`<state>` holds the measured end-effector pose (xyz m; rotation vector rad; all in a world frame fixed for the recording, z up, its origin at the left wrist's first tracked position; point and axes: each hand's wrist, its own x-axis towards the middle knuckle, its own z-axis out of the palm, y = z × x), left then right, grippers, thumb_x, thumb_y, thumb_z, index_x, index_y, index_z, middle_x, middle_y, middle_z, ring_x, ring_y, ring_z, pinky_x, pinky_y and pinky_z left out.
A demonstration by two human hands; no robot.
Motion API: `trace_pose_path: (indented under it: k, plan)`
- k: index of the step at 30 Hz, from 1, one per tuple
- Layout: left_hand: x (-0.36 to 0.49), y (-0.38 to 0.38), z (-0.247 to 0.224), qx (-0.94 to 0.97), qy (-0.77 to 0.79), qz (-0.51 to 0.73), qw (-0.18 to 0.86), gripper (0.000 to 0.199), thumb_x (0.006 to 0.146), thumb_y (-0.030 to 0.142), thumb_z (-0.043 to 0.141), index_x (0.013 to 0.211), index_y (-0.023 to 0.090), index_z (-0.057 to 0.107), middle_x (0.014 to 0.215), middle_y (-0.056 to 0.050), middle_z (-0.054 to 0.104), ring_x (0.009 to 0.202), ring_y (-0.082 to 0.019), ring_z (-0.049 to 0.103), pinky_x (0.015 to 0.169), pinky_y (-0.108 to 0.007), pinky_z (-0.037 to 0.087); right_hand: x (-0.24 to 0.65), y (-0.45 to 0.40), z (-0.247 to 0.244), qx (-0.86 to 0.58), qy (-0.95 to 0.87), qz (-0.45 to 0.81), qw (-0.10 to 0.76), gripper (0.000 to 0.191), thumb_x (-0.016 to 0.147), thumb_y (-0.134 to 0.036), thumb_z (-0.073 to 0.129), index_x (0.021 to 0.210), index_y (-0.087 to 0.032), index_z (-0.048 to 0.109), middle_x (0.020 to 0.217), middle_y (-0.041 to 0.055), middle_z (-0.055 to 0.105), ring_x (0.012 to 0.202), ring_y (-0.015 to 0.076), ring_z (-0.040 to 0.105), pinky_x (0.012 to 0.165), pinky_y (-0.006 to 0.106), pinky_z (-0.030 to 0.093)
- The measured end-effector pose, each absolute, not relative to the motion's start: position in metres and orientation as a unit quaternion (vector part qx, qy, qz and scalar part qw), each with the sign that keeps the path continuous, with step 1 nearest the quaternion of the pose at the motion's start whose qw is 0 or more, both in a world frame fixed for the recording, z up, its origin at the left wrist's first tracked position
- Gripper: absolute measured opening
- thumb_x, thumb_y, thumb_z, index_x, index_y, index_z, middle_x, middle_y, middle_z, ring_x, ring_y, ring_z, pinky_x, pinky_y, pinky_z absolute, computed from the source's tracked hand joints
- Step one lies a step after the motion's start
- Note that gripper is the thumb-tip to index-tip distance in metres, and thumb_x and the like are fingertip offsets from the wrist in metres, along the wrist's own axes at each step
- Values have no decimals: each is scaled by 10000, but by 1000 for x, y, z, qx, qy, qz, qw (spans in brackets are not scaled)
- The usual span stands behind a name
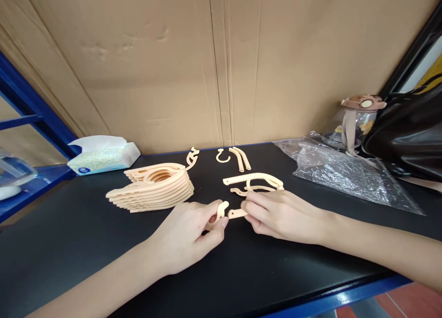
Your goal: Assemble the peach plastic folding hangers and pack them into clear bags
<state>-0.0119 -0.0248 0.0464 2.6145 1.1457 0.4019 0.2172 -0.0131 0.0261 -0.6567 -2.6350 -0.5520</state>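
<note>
The left hand pinches a beige hanger hook; the right hand grips a hanger arm. Folded hangers are stacked on the left.

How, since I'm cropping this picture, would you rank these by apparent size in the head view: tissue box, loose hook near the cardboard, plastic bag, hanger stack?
Largest to smallest:
1. Plastic bag
2. Hanger stack
3. Tissue box
4. Loose hook

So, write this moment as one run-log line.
left hand: pinches curved piece | right hand: holds flat piece | stacked hangers: beyond left hand
</note>
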Motion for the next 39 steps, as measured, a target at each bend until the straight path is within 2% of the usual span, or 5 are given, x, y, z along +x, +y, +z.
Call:
trace_pose_path:
  k: [8,16,29,36,39]
  plan:
    - [-17,-25,43,917,366,134,87,193,945,212,261,755,222,291,553,72,364,438,-122,361,461,-254,215,216,-11,25,-243,-943,-146,173,114,903,-152,419,851,-171,520,836,12,540,608,111,491,559,249,403]
    - [-12,-26,46,926,348,122,80,229,997,285,257,797,215,343,687,39,507,537,-125,486,496,-240,289,216,-11,26,-244,-937,-135,209,160,912,-162,398,828,-156,533,784,31,556,667,130,540,588,242,421]
    - [-13,-28,42,929,340,121,80,209,962,221,257,753,227,268,565,69,424,438,-122,420,449,-241,224,213,-13,28,-198,-941,-131,241,192,929,-174,419,810,-144,566,685,-3,524,582,112,456,540,236,367]
    - [-12,-26,42,925,360,89,79,303,962,396,369,736,231,254,557,68,439,434,-134,450,434,-235,210,214,-13,28,-182,-943,-141,241,271,984,-250,384,796,-150,552,694,-5,540,577,101,458,535,229,372]
    - [-12,-26,41,926,361,85,70,322,971,410,354,729,233,236,545,72,426,416,-131,443,425,-235,202,213,-13,28,-180,-942,-140,246,288,994,-273,364,816,-153,556,694,-7,540,579,98,462,538,226,379]
